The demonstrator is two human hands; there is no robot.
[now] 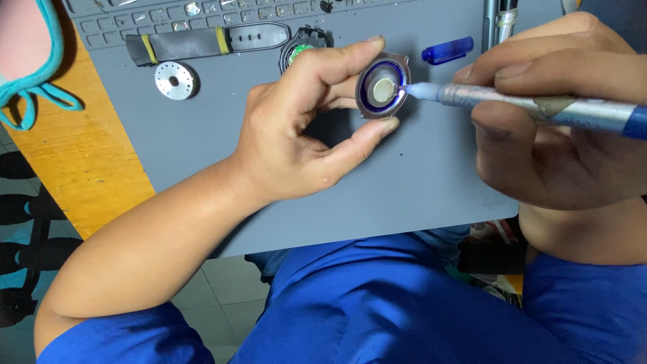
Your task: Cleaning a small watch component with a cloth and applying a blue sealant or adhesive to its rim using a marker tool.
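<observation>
Left hand pinches one round metal watch case back by its rim between thumb and index, face toward camera, over the grey mat. Right hand grips one pen-like applicator, long axis horizontal, tip touching the case back's right edge. Far left: one strap, one metal disc, one blue cap.

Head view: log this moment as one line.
left hand: pinches round watch case | right hand: holds pen tool, tip touching case rim | grey mat: strap, blue cap
</observation>
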